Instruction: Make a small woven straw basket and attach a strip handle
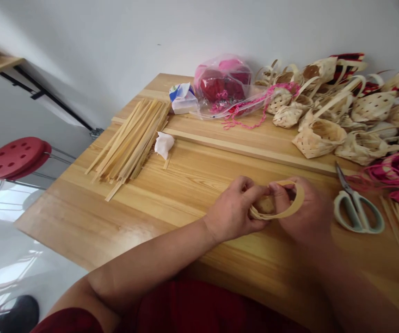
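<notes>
Above the wooden table (185,180), a small woven basket (266,206) with a pale looped strip is held between both hands. My left hand (232,210) is closed on the basket's left side, fingers and thumb at its rim. On the other side my right hand (305,208) grips it, with the thumb pressed at the rim and the strip curving in front of the fingers. The fingers of the right hand are partly hidden behind the strip. Scissors with pale green handles (359,212) lie just right of my right hand, blades pointing away.
Flat strips (133,138) lie bundled at left near a crumpled white tissue (163,144). A long wooden slat (248,150) crosses the table. Behind it are a tissue pack (183,98), a bag of pink and red yarn (223,85) and several woven baskets (319,136). Red stools (15,157) stand left.
</notes>
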Demonstrator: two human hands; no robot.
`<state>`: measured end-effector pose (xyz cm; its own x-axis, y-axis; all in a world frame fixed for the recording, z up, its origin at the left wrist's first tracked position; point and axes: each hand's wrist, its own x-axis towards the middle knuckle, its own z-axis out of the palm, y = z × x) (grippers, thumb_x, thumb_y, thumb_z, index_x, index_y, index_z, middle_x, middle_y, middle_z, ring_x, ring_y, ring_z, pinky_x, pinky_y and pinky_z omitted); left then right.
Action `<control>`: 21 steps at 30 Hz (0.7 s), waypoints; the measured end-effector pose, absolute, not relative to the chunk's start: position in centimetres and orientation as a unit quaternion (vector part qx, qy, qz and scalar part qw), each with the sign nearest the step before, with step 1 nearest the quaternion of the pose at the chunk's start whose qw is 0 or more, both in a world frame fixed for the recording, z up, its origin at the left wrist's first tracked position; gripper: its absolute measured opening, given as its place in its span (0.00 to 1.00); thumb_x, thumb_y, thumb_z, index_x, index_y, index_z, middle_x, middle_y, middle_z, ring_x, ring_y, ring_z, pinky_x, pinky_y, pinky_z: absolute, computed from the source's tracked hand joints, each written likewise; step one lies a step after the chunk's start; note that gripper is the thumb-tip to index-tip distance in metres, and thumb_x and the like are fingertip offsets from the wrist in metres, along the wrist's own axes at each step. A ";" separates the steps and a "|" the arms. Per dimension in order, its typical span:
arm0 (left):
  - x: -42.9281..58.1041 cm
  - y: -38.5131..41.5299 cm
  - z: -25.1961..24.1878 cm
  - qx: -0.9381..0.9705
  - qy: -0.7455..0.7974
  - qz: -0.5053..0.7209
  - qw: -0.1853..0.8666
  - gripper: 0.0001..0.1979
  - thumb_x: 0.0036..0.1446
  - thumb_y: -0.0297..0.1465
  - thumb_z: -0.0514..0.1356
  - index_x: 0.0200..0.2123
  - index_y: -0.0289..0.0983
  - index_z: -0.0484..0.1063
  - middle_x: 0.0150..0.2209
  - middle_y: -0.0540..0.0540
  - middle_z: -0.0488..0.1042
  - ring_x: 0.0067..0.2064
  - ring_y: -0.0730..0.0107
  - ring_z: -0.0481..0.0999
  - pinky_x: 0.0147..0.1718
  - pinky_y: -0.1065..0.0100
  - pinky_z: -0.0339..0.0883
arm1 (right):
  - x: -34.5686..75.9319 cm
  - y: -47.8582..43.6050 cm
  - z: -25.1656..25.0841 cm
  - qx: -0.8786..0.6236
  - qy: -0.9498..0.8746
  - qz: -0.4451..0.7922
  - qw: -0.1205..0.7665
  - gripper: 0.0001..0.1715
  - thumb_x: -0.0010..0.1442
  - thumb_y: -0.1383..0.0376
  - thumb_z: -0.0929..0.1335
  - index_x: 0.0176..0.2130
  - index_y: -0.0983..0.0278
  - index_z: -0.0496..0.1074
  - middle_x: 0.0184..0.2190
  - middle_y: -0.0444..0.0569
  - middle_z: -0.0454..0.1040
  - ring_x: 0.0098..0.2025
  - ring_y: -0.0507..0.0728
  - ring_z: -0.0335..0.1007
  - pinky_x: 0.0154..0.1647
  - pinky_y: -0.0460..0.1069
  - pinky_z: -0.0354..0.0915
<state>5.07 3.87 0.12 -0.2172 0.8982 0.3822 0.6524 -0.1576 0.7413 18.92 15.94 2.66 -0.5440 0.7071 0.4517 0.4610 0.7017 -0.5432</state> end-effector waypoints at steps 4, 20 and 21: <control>5.2 3.8 0.1 0.608 0.638 0.453 0.137 0.30 0.55 0.36 0.73 0.61 0.40 0.73 0.50 0.42 0.70 0.51 0.60 0.74 0.53 0.58 0.76 | 18.7 15.5 3.1 -0.340 -0.855 0.190 0.343 0.19 0.67 0.50 0.69 0.30 0.59 0.72 0.22 0.47 0.75 0.22 0.56 0.68 0.25 0.51 0.58; 5.1 4.0 -0.1 0.615 0.642 0.437 0.137 0.32 0.56 0.39 0.73 0.62 0.40 0.72 0.52 0.41 0.70 0.53 0.60 0.75 0.54 0.58 0.76 | 19.5 16.6 2.8 -0.314 -0.888 0.161 0.295 0.17 0.69 0.51 0.66 0.36 0.58 0.77 0.29 0.47 0.81 0.28 0.58 0.76 0.30 0.52 0.64; 5.1 4.0 -0.1 0.618 0.642 0.434 0.135 0.32 0.56 0.39 0.72 0.62 0.39 0.72 0.52 0.41 0.70 0.53 0.59 0.75 0.55 0.58 0.76 | 19.5 16.6 2.7 -0.313 -0.887 0.149 0.304 0.18 0.69 0.51 0.66 0.35 0.59 0.76 0.28 0.47 0.80 0.27 0.58 0.75 0.29 0.51 0.63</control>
<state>5.10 3.99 -0.06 -0.2011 0.9099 0.3627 0.6766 -0.1387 0.7231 19.52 16.63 2.68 -0.6184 0.6470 0.4461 0.4653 0.7589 -0.4555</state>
